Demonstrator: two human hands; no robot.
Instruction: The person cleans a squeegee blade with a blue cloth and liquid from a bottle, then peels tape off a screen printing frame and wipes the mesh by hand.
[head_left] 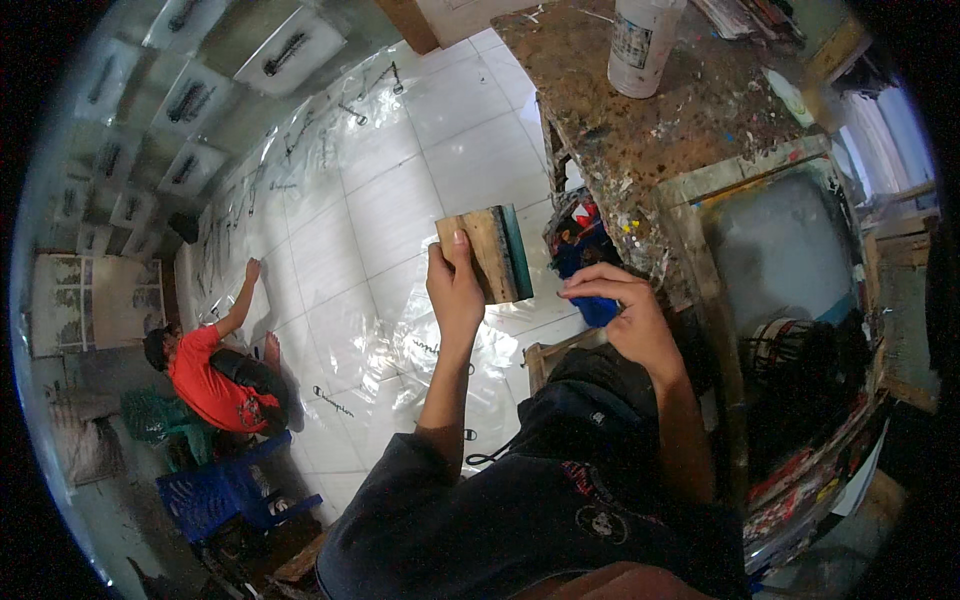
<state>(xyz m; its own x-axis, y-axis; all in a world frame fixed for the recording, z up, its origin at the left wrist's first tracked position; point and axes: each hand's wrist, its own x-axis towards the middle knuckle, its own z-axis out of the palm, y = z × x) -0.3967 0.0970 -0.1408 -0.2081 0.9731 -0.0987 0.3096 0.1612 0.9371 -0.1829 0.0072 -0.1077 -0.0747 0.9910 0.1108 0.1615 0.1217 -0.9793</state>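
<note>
A squeegee with a wooden handle and a dark green blade [487,255] is held upright in my left hand [456,293], thumb across its wooden face and fingers behind it. To its right, my right hand [630,312] hovers apart from the squeegee. Its fingers are partly bent and point left, with nothing visible between them. Behind and below those fingers is a blue cloth-like thing [597,310]; I cannot tell whether they touch it. The wooden-framed printing screen [770,230] leans to the right of my right hand.
A paint-stained table [590,110] carries a whitish plastic tub [640,55]. Clear printed plastic sheets [370,370] lie over the white tiled floor. At left, a person in a red shirt [215,385] crouches, reaching over the floor, near a blue plastic chair [222,490]. Printed sheets [290,48] hang at upper left.
</note>
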